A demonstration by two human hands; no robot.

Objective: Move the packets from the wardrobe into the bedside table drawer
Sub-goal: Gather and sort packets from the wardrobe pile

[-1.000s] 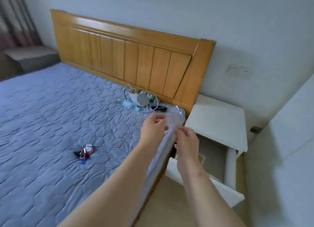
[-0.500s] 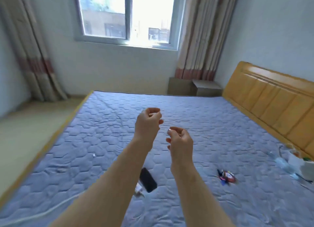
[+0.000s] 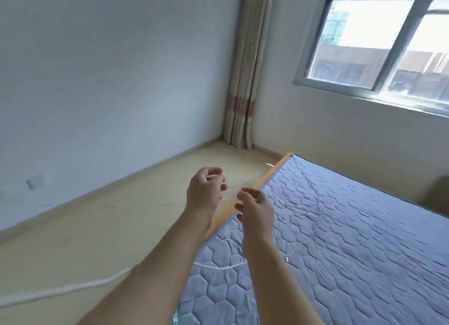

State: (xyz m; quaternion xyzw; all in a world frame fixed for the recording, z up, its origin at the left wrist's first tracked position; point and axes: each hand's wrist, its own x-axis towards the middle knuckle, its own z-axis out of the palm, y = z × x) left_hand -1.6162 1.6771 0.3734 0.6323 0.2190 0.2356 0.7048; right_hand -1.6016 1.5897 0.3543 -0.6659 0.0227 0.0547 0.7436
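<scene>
Two hands are being held raised, side by side, over the side edge of the bed. The left hand (image 3: 206, 193) and right hand (image 3: 255, 209) are being seen with fingers curled, thumb against fingertips, pinching a clear packet (image 3: 232, 191) between them. It is a thin, near-transparent film, and only faint edges are being made out. Below, a blue-grey mattress (image 3: 340, 227) is being shown, quilted in hexagons and bordered by a yellow trim (image 3: 268, 176). A white cord (image 3: 73, 288), round and smooth, is being seen lying from the mattress onto the pale beige floor (image 3: 121, 227). A pleated, striped curtain (image 3: 243, 81) is being seen beside a grey-framed window (image 3: 376, 37).
</scene>
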